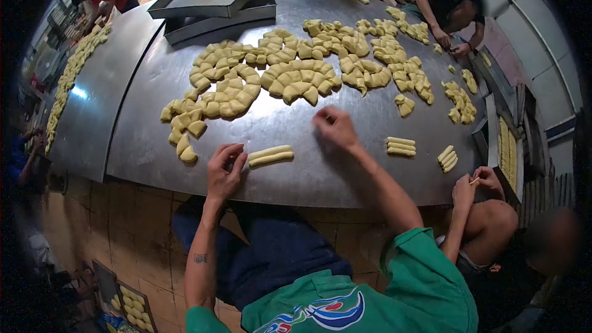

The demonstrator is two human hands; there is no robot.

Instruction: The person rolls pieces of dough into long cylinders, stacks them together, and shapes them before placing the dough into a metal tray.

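Note:
Two pale dough rolls point(271, 155) lie side by side on the metal table in front of me. My left hand point(225, 169) is at their left end, fingers loosely bent with a gap at the thumb, holding nothing. To the right and farther forward, my right hand point(335, 126) is raised over the table, smeared by motion with its fingers curled inward. It is just short of a cluster of cut dough pieces point(301, 79). More dough pieces point(237, 91) spread in a curve beyond my left hand.
Stacked metal trays point(216, 1) stand at the far left of the metal table point(148, 148). More rolls point(401, 146) lie to my right, beside a co-worker's hands point(472, 188). Another co-worker's hands point(451, 43) work at the far right edge. A filled tray point(507, 154) stands at right.

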